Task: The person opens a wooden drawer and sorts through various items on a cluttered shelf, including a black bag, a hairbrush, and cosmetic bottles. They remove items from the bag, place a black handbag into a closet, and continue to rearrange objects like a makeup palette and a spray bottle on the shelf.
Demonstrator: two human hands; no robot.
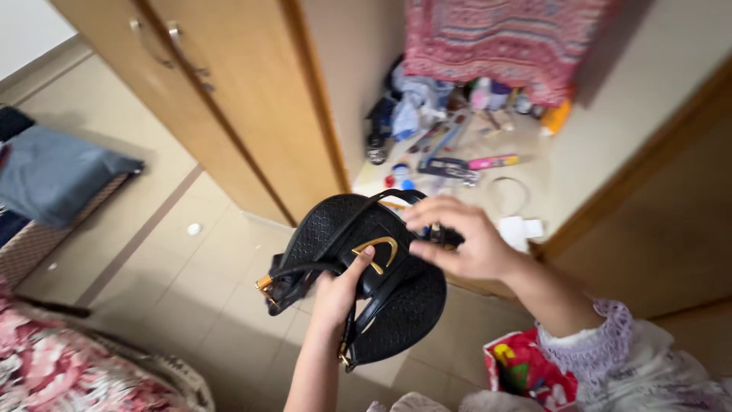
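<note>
- Two hands hold one black handbag in mid-air in the head view, above the tiled floor and just in front of a low tabletop crowded with small items.
- The left hand comes up from below and is clamped on the bag's front, its thumb lying against the gold clasp.
- The right hand reaches across from the right, its fingers curled shut around the bag's strap and top edge, near a small gold fitting.
- Judging from this, the step in hand looks like working at the flap or clasp; a next move would call for the left hand keeping the bag steady while the right hand's fingers free the closure.
- The bag's inside is hidden and its back faces away, so whether the flap is open is hard to tell.
- The right hand's fingertips are covered by the strap.
- The clutter on the tabletop, bottles and tubes among it, is blurred.
- A patterned cloth is cut off at the top; a wooden wardrobe stands to the left.
</note>
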